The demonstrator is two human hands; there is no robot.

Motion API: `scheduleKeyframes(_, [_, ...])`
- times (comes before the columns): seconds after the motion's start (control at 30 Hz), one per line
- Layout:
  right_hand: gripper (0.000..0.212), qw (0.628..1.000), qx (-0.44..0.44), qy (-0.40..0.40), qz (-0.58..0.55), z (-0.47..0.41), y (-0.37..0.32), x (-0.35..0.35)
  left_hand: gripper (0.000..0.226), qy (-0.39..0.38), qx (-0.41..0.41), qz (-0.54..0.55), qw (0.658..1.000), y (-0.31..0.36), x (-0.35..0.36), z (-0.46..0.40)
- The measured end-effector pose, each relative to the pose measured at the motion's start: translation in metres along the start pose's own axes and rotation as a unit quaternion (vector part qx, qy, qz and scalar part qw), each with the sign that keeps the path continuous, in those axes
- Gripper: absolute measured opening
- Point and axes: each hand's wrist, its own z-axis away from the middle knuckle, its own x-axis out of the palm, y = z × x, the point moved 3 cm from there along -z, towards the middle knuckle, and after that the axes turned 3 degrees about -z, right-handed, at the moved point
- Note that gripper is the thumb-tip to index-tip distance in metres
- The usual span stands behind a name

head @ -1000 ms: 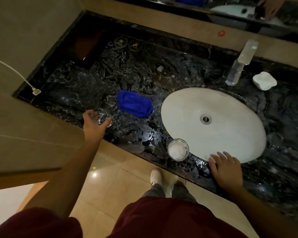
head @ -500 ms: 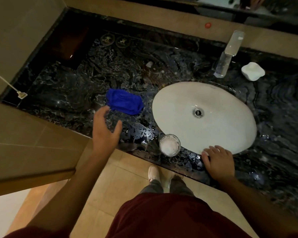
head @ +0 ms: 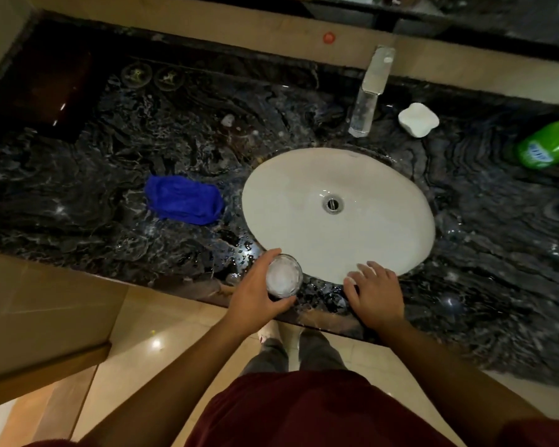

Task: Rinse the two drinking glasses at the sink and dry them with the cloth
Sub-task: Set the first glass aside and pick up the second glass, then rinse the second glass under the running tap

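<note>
Left hand point(head: 255, 293) curled in a grip with thumb and fingers wrapped, right hand point(head: 375, 291) flat, fingers spread, both forearms extended

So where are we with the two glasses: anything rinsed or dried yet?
Nothing looks finished. No water shows at the tap and the basin looks dry. In hand: the left hand grips one glass at the counter's front edge, its inside whitish; the right hand rests flat by the basin rim. Only that glass is in view. The blue cloth lies unused, so rinsing and drying both remain.
</note>
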Motion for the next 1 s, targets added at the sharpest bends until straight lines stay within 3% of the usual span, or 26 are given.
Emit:
scheduleKeyframes(0.27, [0.067, 0.998, -0.014, -0.058, -0.033, 0.001, -0.001, -0.006, 0.086, 0.020, 0.000, 0.016, 1.000, 0.009, 0.009, -0.015])
scheduleKeyframes(0.37, [0.059, 0.987, -0.008, -0.090, -0.132, -0.013, 0.002, -0.028, 0.087, 0.022, -0.032, 0.066, 0.997, 0.026, 0.007, -0.032])
scheduleKeyframes(0.43, [0.059, 0.977, -0.015, -0.043, -0.208, -0.036, 0.008, -0.056, 0.084, 0.035, -0.047, 0.092, 0.994, 0.038, 0.007, -0.050])
scheduleKeyframes(0.5, [0.061, 0.968, -0.022, 0.054, -0.242, -0.067, 0.013, -0.097, 0.081, 0.047, -0.061, 0.107, 0.991, 0.046, 0.009, -0.074])
scheduleKeyframes(0.73, [0.067, 0.920, -0.083, 0.280, -0.261, -0.184, 0.003, -0.215, 0.084, 0.029, -0.037, 0.128, 0.991, 0.060, 0.030, -0.192])
scheduleKeyframes(0.8, [0.065, 0.916, -0.103, 0.305, -0.239, -0.213, -0.003, -0.226, 0.083, 0.017, -0.023, 0.130, 0.991, 0.064, 0.034, -0.227])
scheduleKeyframes(1.0, [0.060, 0.937, -0.135, 0.285, -0.153, -0.266, -0.002, -0.222, 0.078, -0.042, 0.019, 0.123, 0.991, 0.062, 0.046, -0.298])
